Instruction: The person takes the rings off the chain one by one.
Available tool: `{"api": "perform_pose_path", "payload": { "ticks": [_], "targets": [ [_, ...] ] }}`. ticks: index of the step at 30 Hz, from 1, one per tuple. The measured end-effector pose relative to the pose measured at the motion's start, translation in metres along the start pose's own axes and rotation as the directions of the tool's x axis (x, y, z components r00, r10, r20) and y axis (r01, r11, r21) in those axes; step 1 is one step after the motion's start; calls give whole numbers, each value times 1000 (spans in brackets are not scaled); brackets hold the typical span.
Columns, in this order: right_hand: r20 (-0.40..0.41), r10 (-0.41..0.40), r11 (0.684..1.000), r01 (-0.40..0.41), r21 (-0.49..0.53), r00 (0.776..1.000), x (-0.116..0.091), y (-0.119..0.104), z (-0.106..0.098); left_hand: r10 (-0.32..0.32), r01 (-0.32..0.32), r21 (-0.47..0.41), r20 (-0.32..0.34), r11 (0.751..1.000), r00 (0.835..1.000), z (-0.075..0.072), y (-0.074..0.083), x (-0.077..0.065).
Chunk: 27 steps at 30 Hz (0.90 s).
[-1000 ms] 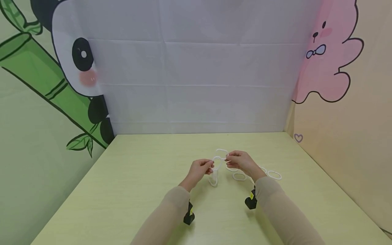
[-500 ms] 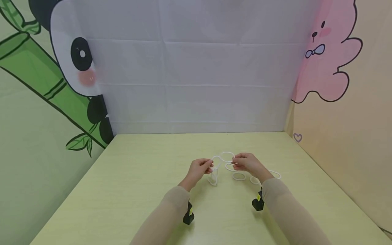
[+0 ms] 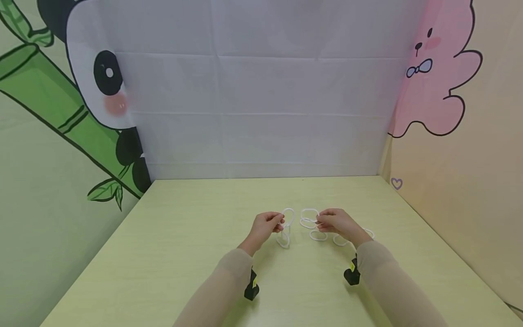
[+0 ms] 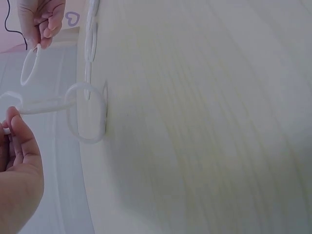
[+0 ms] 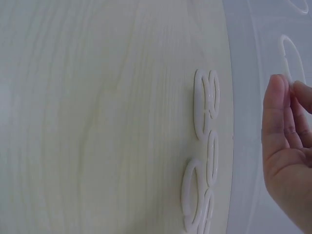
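Note:
My left hand [image 3: 263,229] pinches a white oval chain link [image 3: 288,209] between thumb and fingertips above the table. Other links hang from it; in the left wrist view a lower link [image 4: 104,117] reaches down close to the tabletop. To the right, my right hand [image 3: 340,225] pinches a single white link [image 3: 309,209] by its near end, raised off the table. A gap separates this link from the left hand's chain. In the right wrist view the thumb and fingertips meet on the held link [image 5: 294,45], whose end they cover.
Several loose white oval links lie on the pale wooden table [image 3: 204,218], below and beyond the right hand, such as a link [image 3: 318,240] and another link [image 5: 187,195]. The right forearm partly hides some. A white backdrop [image 3: 261,113] stands behind, with painted side walls.
My right hand has moved right and slightly nearer, carrying its link away from the left hand's chain, so a gap now shows. The left hand has stayed almost still, still pinching its link.

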State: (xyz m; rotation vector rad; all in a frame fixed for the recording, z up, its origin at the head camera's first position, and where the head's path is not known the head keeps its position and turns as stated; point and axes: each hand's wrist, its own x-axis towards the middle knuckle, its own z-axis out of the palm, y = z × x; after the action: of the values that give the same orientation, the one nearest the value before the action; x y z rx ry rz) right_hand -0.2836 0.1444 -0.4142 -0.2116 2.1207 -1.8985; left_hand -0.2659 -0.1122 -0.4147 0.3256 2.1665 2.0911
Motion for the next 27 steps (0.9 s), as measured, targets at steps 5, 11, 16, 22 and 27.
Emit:
{"api": "perform_pose_path", "payload": {
  "ticks": [5,11,16,22,27],
  "targets": [
    [-3,19,1000,-19,-3,1000,-2,3,-3,4,-4,13,0,1000,1000,3,17,-11],
    [16,36,998,-35,-44,999,-7,3,-5,8,-8,-2,-11,1000,1000,3,13,-9],
    [35,59,995,-56,-77,998,-10,6,-8,2,-2,-5,-18,1000,1000,2,-3,2],
    [45,89,991,-84,-106,995,-10,10,-11,1,-1,-6,-8,1000,1000,1,-8,5],
    [69,100,985,-90,-145,993,-11,11,-12,-17,17,-9,-18,1000,1000,2,-8,6]
  ]
}}
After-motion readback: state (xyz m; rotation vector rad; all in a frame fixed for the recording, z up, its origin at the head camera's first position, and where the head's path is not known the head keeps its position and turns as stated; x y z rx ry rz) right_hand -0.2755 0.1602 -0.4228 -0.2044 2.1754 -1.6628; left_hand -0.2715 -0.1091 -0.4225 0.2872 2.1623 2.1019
